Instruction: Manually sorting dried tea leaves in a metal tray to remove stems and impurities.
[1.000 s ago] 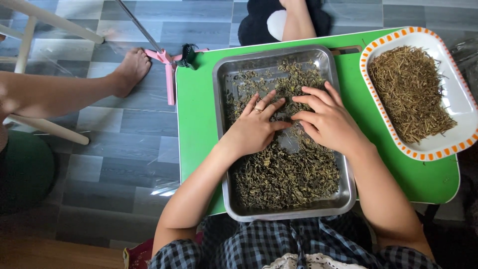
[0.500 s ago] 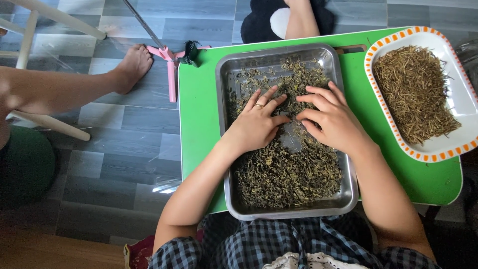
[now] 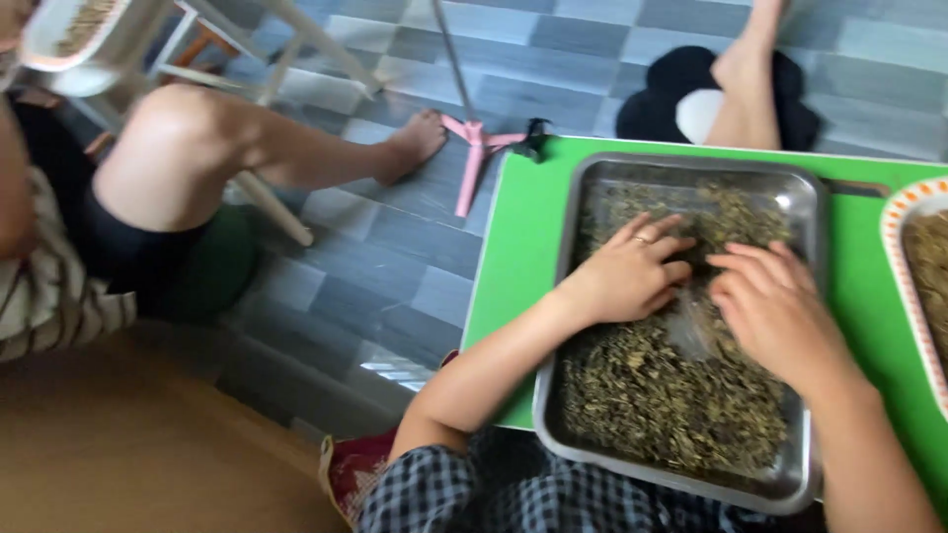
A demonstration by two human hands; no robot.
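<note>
Both hands lie palm down and loosely spread in the middle of a metal tray, gripping nothing: the left hand, a ring on one finger, rests on the dried leaves, and the right hand lies just beside it at 3 o'clock, their fingertips near each other but apart over a bare patch of tray floor. The leaves are olive-brown, crumpled and small, spread thickest toward 6 o'clock and thinner toward 12. The tray is rectangular, shiny and shallow, and sits on a green table. At 3 o'clock from the hands, cut by the picture's edge, an orange-rimmed dish holds more dried matter. At 12 o'clock another person's foot rests on a black-and-white cushion on the grey tiled floor. At 10 o'clock a pink stand lies beside a second bare foot, whose leg leads to a seated person at 9 o'clock. The forearms run down to a checked garment at 6 o'clock.
</note>
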